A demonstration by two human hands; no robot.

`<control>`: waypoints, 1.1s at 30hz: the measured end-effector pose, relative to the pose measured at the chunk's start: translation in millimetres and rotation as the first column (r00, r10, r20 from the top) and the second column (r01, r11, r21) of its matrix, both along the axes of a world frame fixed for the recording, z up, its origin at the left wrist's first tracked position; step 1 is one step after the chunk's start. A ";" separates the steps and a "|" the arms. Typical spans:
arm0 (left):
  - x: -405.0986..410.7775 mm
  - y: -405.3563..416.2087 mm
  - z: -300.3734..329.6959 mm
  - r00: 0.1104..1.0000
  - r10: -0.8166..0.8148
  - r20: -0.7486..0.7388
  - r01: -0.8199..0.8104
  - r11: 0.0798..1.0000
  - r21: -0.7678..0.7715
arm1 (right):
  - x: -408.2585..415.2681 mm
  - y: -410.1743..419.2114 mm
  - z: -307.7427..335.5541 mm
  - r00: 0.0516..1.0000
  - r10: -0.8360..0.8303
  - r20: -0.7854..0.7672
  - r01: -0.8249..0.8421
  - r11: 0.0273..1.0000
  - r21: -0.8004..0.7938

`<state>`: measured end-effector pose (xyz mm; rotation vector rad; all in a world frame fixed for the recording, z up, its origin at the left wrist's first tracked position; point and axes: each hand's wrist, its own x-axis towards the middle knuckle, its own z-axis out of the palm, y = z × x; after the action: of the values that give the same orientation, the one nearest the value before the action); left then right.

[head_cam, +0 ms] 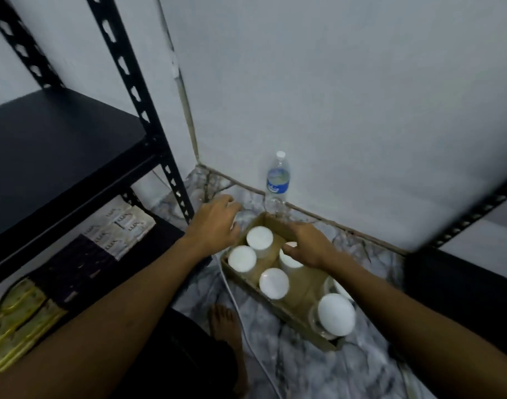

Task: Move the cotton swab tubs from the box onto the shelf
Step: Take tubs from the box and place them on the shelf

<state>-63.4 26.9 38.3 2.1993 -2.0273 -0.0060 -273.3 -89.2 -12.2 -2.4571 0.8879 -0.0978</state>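
Observation:
A cardboard box (297, 318) sits on the marbled floor and holds several clear cotton swab tubs with white lids. My right hand (308, 246) reaches down over one tub (289, 262) near the box's middle, fingers curled around its lid. My left hand (217, 221) hovers at the box's far left corner beside another tub (259, 237), fingers loosely bent and holding nothing. More tubs stand at the left (242, 258), centre (274, 283) and near end (336, 312). A black metal shelf (53, 151) stands at the left.
A water bottle (277, 182) stands against the white wall just behind the box. Packets lie on the lower shelf level (122, 226). My bare foot (225, 323) and a white cable (246, 326) are on the floor. A second black rack (477, 214) is at the right.

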 end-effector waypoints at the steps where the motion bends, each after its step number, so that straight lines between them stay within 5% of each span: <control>1: -1.8 -8.3 -10.9 1.000 0.004 -0.028 -0.003 0.999 0.035 | -3.6 -3.3 -10.5 1.000 -0.029 -0.010 0.030 0.999 0.022; 15: 11.3 -122.8 -196.3 0.964 0.065 -0.260 0.030 0.938 0.346 | 6.1 -51.6 -173.6 0.879 -0.404 -0.252 0.447 0.883 0.143; 25: 5.1 -160.9 -268.3 0.997 0.054 0.049 -0.070 0.890 0.450 | 42.8 -52.5 -218.0 0.782 -0.502 -0.370 0.593 0.782 0.192; 28: 10.5 -166.1 -272.2 0.995 0.080 0.052 -0.094 0.927 0.362 | 50.8 -50.2 -223.3 0.761 -0.571 -0.310 0.640 0.740 0.209; 33: 6.9 -157.9 -264.1 0.999 -0.001 0.049 -0.021 0.893 0.451 | 45.7 -44.2 -214.5 0.768 -0.583 -0.265 0.640 0.705 0.307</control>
<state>-56.5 -131.0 -225.8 2.4877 -2.2193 -0.4773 -227.6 -133.5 -226.8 -1.7332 1.6081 0.0281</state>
